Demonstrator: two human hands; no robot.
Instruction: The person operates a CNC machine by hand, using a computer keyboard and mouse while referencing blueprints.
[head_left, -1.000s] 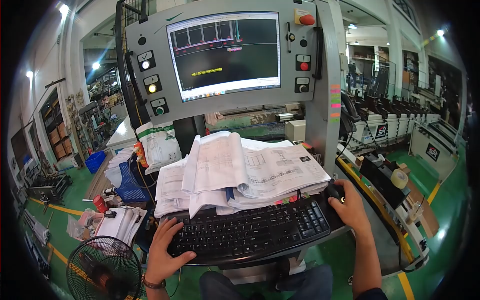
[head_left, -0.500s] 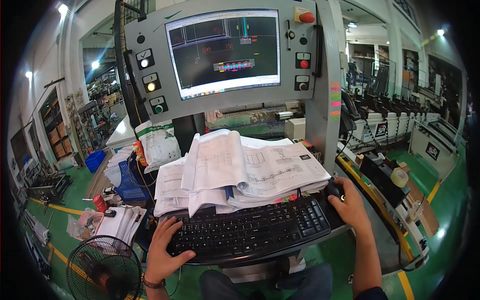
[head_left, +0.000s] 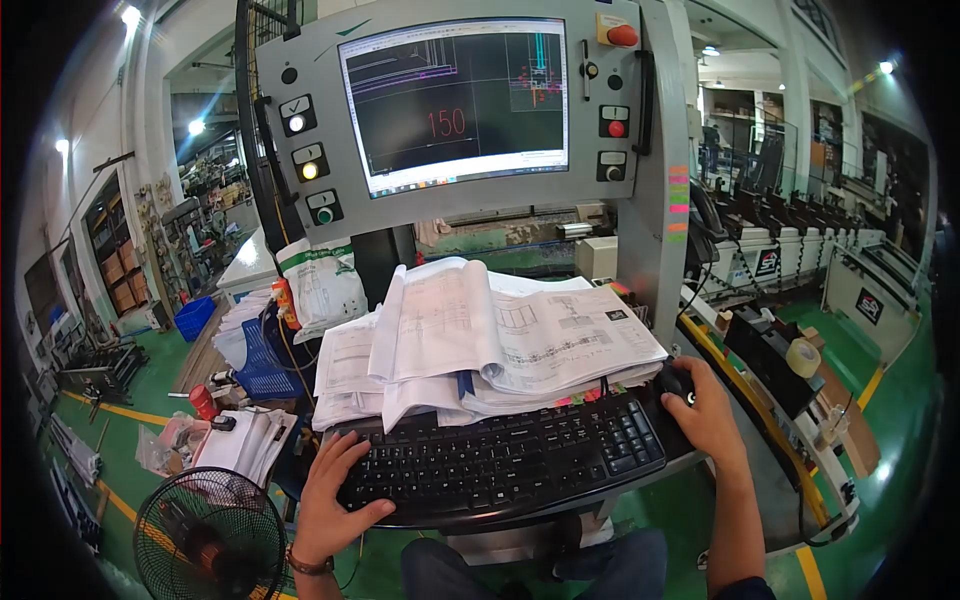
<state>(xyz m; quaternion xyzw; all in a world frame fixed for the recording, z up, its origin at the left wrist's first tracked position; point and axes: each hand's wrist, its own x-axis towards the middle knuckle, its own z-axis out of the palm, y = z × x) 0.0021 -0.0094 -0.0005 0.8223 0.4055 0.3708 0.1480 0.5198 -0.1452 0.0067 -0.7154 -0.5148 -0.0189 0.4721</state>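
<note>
Left hand [head_left: 330, 500] lay with fingers spread flat on the lower-left edge of the black plastic keyboard [head_left: 500, 462], which sat at lower centre below the heap of white paper drawings [head_left: 480, 340]. Right hand [head_left: 712, 415] was cupped, fingers curled, over the small black mouse [head_left: 676, 383] at centre right. Judged best kept to small wrist moves, eyes on the dark drawing screen [head_left: 455, 105] at upper centre.

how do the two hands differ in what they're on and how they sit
The left hand lies flat on the left end of the black keyboard, fingers spread over the keys. The right hand is cupped over the black mouse beside the keyboard's right end. The left wrist wears a band; the right wrist shows none. Both hands are bare and rest on the same console shelf below the monitor.
</note>
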